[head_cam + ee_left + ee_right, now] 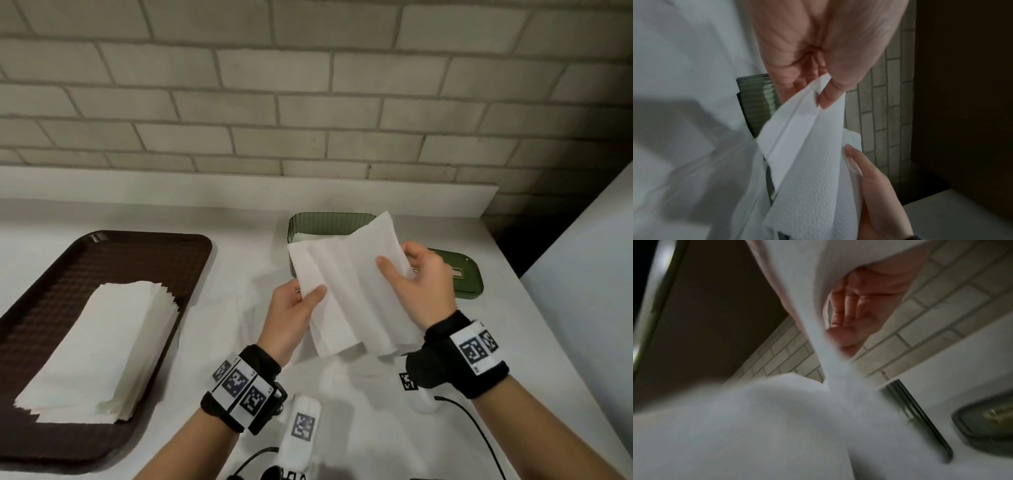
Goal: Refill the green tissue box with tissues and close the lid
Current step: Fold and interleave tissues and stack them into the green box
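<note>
Both hands hold a bundle of white folded tissues (352, 284) in the air, in front of the open green tissue box (329, 222). My left hand (298, 301) pinches the bundle's left edge, thumb on top; the left wrist view shows the same pinch on the tissues (807, 146) beside the ribbed green box (756, 100). My right hand (411, 274) grips the right edge, thumb on the top sheet. White tissue lies inside the box. The green lid (462, 277) lies on the counter to the box's right, partly hidden by my right hand. Blurred tissue (777, 418) fills the right wrist view, with the lid (986, 423) at lower right.
A brown tray (164, 253) at the left carries a stack of white tissues (102, 346). A brick wall (308, 85) rises behind the white counter (246, 222). The counter's right edge runs near the lid. A black cable (479, 431) and a white tagged device (301, 431) lie near me.
</note>
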`<state>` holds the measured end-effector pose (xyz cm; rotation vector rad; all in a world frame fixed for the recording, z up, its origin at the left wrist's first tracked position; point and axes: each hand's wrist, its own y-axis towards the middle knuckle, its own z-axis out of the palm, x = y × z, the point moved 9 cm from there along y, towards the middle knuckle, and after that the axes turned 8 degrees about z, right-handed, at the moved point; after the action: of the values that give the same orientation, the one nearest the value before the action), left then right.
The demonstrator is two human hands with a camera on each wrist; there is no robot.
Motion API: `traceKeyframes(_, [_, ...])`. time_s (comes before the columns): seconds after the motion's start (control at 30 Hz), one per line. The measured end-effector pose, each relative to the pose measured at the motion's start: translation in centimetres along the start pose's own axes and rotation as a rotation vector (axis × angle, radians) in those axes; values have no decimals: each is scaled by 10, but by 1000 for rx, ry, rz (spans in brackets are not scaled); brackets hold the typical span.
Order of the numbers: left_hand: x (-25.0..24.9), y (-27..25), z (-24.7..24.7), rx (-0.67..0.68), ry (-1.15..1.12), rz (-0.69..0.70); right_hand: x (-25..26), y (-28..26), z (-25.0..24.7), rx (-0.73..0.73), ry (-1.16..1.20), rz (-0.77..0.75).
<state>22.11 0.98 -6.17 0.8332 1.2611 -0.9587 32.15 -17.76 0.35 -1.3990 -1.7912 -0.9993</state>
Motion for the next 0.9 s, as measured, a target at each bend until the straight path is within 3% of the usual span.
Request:
traceKeyframes(0.1, [0,0,7,11,-27,-5,16,-7,8,-46,-97,-108])
traceKeyframes(0.33, [-2,1,17,47,-71,13,28,-18,41,81,-131,-150])
traceKeyframes(0.6, [-3,3,13,57,-185,-18,25,-22,44,172,-75,-11])
traceKeyframes(0.73, [-3,12,3,24,-93,15,10,-16,38,167,-22,52])
traceKeyframes(0.9, [-8,14,-17,-93,-23,67,-27,-1,27,166,323,309])
